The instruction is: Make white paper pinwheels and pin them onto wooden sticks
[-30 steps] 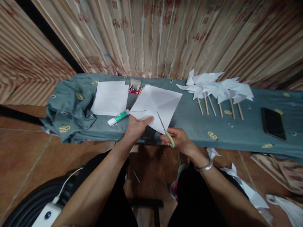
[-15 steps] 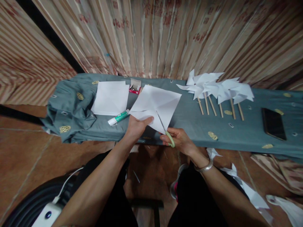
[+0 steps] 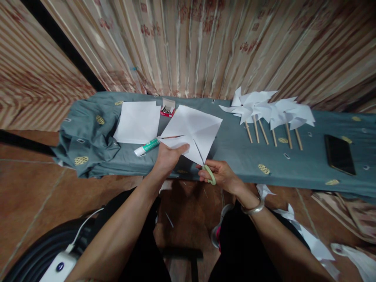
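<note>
My left hand (image 3: 169, 158) grips the near corner of a creased white paper square (image 3: 192, 131) held just above the grey-blue cloth of the table (image 3: 235, 152). In my right hand (image 3: 221, 176) are scissors with pale green handles (image 3: 209, 174); their thin blades reach into the sheet's near edge along a diagonal crease. A silver bangle (image 3: 254, 207) circles my right wrist.
A second white sheet (image 3: 138, 121), a green-and-white glue tube (image 3: 147, 147) and a small red box (image 3: 167, 111) lie to the left. Several finished paper pinwheels on sticks (image 3: 268, 111) lie to the right, then a black phone (image 3: 339, 154). Paper scraps (image 3: 308, 235) litter the floor.
The paper has turned slightly and shifted a little left, with a slit now showing at its left side. The scissors have edged up into the sheet.
</note>
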Action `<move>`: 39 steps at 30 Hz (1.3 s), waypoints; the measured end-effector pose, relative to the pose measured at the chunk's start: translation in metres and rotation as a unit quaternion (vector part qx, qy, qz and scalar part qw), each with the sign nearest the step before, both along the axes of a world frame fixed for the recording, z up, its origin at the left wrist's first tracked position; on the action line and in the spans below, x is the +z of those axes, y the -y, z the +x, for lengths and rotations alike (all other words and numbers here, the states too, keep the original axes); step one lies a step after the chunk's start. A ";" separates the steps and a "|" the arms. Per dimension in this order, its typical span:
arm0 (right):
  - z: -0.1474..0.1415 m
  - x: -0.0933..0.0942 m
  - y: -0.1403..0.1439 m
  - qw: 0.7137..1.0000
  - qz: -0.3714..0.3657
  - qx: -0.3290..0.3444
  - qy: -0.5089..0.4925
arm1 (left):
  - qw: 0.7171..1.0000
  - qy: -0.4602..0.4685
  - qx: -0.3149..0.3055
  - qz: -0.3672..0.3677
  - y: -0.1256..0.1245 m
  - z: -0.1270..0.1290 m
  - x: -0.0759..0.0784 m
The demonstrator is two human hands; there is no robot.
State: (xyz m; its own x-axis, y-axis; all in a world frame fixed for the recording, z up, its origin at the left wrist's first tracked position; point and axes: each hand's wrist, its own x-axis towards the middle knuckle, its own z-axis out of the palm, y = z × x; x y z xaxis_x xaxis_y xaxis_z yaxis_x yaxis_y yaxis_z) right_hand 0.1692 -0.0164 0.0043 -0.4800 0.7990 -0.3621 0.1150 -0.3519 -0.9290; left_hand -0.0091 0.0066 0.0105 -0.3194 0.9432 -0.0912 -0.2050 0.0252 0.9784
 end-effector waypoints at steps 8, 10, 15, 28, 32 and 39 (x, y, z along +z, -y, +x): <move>0.020 0.010 -0.003 0.996 -0.023 0.082 0.037 | 0.998 -0.010 0.035 0.045 -0.008 -0.013 0.005; 0.034 0.014 -0.006 0.992 -0.034 0.110 0.042 | 0.998 -0.013 0.043 0.046 -0.009 -0.016 0.005; 0.068 0.018 -0.018 0.995 -0.021 0.093 0.029 | 0.999 -0.015 0.038 0.034 -0.007 -0.019 0.003; 0.054 0.008 -0.040 0.957 0.141 -0.254 -0.026 | 0.996 -0.057 -0.064 -0.023 0.002 -0.005 -0.008; 0.053 0.011 -0.042 0.959 0.143 -0.243 -0.026 | 0.988 -0.112 -0.106 -0.016 0.002 -0.003 -0.011; 0.050 0.013 -0.038 0.985 0.059 -0.160 -0.025 | 0.979 -0.134 -0.150 -0.032 0.001 -0.004 -0.012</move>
